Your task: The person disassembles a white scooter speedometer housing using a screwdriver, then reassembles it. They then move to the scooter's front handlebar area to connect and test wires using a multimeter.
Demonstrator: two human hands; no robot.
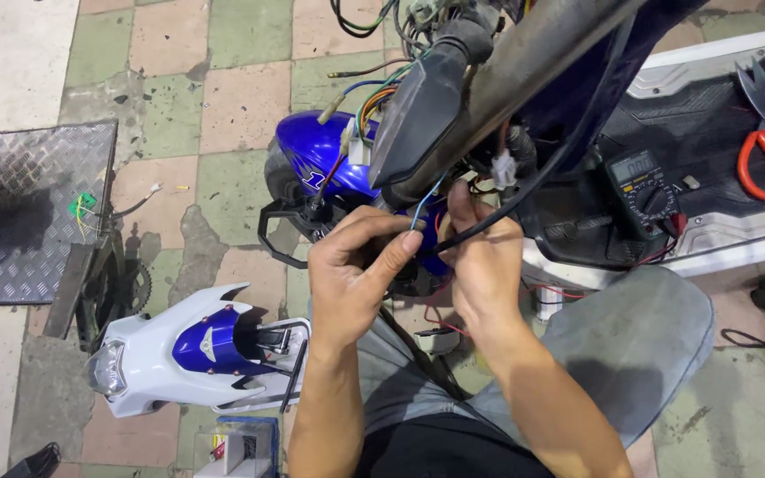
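So the person is sitting low next to a stripped-down blue scooter [320,159] and both hands are buried in the wiring. The left hand [351,274] is curled up tight, thumb and forefinger pinching a thin blue wire [424,205] that's running up from the fingertips toward the dark steering column [498,80] right above. The right hand [484,261] is sitting just beside the left, nearly touching it, fingers closing around a thick black cable [506,208] that's crossing over its knuckles and heading up and away to the right. A white connector [503,168] is hanging just above the right hand's fingertips.

Off to the right of the right hand, a multimeter [641,188] is lying on the scooter's footboard [710,115], and further out there's a pair of orange-handled cutters [761,150]. Down and to the left of the left hand, a white and blue front fairing [179,354] is lying on the tiled floor [223,97], well apart from the hands.
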